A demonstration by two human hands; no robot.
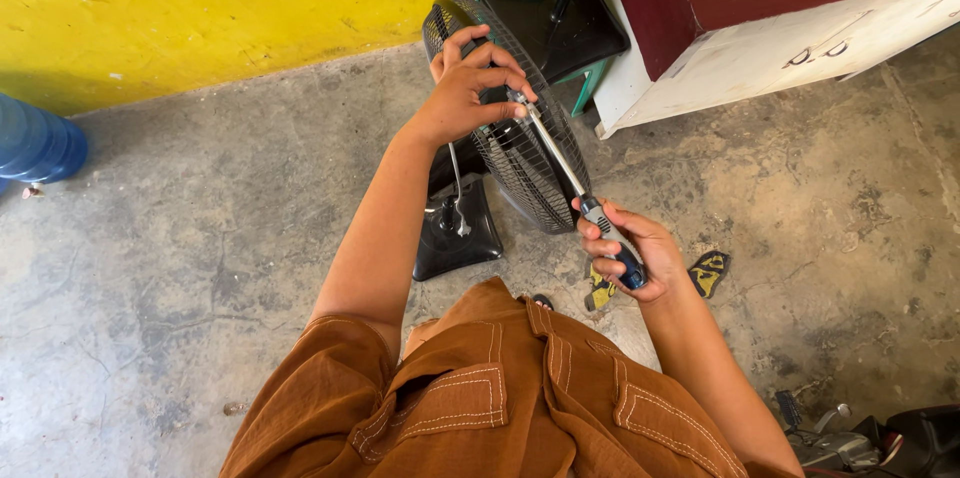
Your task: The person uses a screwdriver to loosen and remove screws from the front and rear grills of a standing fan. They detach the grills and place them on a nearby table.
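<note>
brown shirt [500, 398] nearest; screwdriver [585, 200] tip hidden behind left hand [470, 88].

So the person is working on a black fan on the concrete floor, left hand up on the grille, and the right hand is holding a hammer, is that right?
Not quite. The right hand holds a screwdriver, not a hammer, with its tip up at the grille by the left hand. The rest stands: the black fan sits on the concrete floor. The head view shows this.
</note>
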